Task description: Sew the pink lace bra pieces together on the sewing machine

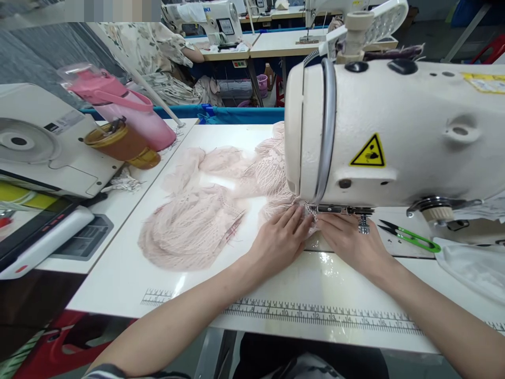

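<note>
Pale pink lace fabric (185, 226) lies in loose folds on the white table, running up to the head of a sewing machine (394, 131). My left hand (280, 234) presses on the fabric's edge just left of the needle area, its fingers together. Close beside it, my right hand (351, 237) is under the machine head, its fingertips at the fabric's edge and partly hidden by the machine's metal parts. The needle itself is hidden behind the head.
Green-handled thread snips (414, 237) lie right of my right hand, near white cloth (473, 268). A ruler strip (315, 314) runs along the front edge. At left stand a brown cup (118, 142) and pink bottle (134, 116). Another person's arm (193, 54) shows behind.
</note>
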{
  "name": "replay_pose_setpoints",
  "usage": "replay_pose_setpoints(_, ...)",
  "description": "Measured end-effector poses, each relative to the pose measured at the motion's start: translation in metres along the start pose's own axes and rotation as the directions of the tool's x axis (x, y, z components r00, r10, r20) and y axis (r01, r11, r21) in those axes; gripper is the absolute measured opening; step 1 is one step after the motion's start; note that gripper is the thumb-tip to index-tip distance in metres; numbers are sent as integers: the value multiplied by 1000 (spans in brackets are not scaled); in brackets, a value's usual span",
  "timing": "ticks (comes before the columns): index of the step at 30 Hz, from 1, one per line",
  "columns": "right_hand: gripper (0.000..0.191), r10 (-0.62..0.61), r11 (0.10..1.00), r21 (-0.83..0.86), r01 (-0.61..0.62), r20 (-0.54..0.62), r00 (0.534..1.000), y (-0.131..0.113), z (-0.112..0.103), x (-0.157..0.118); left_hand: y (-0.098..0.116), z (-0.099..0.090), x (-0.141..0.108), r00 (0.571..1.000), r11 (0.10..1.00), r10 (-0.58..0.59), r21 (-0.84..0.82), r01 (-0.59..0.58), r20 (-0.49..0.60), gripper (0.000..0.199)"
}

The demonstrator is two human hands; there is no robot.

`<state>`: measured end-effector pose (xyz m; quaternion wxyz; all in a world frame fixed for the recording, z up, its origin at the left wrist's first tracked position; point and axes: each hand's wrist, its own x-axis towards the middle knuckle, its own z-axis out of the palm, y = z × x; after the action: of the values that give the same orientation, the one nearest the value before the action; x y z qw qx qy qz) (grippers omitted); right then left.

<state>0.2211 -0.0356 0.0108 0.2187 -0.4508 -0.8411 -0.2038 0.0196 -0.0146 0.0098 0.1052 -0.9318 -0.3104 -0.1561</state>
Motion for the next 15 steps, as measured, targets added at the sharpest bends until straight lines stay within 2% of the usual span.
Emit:
replay_pose_setpoints(10,20,2,1000,3,-2,25,1000,5,0,2,3,2,1,999,999,-43,-20,44,27,36)
replay_pose_setpoints(15,19,-30,997,-74,32,33,999,7,0,2,1,3,3,1000,1000,1,10,-1,-31,34)
